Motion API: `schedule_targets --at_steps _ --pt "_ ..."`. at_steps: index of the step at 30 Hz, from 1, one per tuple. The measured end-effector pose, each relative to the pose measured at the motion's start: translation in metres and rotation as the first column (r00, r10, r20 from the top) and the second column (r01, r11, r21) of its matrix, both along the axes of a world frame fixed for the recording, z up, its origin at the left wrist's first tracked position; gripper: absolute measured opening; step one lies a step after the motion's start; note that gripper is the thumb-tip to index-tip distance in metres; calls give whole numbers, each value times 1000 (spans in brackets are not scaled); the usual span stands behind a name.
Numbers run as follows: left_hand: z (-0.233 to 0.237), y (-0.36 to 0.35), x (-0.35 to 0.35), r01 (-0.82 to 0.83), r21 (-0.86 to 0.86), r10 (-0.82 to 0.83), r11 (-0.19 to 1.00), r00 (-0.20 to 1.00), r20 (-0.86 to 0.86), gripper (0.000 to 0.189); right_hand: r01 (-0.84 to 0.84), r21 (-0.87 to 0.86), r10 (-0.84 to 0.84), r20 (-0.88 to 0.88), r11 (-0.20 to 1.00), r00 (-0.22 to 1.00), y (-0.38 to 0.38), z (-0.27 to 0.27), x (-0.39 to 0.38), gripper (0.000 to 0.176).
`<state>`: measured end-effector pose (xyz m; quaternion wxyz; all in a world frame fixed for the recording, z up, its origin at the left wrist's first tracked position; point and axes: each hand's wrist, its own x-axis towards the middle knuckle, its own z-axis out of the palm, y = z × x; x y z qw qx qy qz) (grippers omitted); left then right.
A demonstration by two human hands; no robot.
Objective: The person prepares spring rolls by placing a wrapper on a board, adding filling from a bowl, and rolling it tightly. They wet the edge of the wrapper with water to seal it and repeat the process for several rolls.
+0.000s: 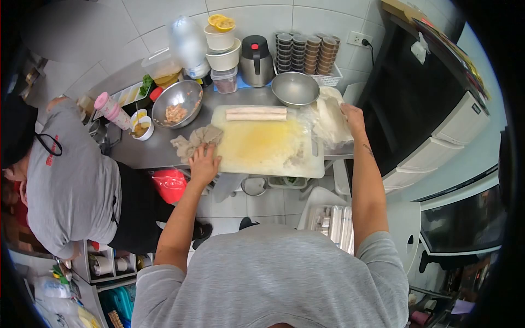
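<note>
My left hand [204,164] rests with spread fingers on the lower edge of a crumpled beige cloth [198,141], beside the left edge of the cutting board. My right hand [353,116] is closed at the edge of a clear plastic bag with pale sheets [331,116], right of the board. Across the top of the yellow-stained white cutting board [262,145] lies a long pale roll [256,113]. A steel bowl [178,104] at the left contains pinkish chopped food. Another steel bowl [296,89], which looks empty, stands behind the board near the bag.
A co-worker in grey [71,175] bends over at the left. Along the wall stand stacked white tubs [223,54], a steel jug [256,61] and stacked small cups [306,53]. A dark cabinet [421,93] borders the right side. Below is a bin with wrapped packs [331,221].
</note>
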<state>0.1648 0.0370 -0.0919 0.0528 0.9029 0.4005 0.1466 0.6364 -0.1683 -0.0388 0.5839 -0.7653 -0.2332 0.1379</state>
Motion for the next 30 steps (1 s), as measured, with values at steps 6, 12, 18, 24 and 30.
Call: schedule_targets --at_steps 6,12,18,24,30 --pt "0 1 1 5 -18 -5 1000 1000 -19 55 -72 172 48 138 983 989 4 24 19 28" --pt "-5 -2 2 -13 79 17 997 999 -43 52 -31 36 12 451 999 893 10 63 31 33" --pt "43 -33 94 293 282 -340 914 931 135 37 -4 27 -10 497 1000 868 19 87 28 32" --pt "90 -95 258 767 172 -782 618 575 241 42 19 119 -71 450 993 890 24 90 22 31" --pt "56 -107 367 629 -180 -613 756 777 142 59 36 423 -85 99 905 991 6 100 46 25"
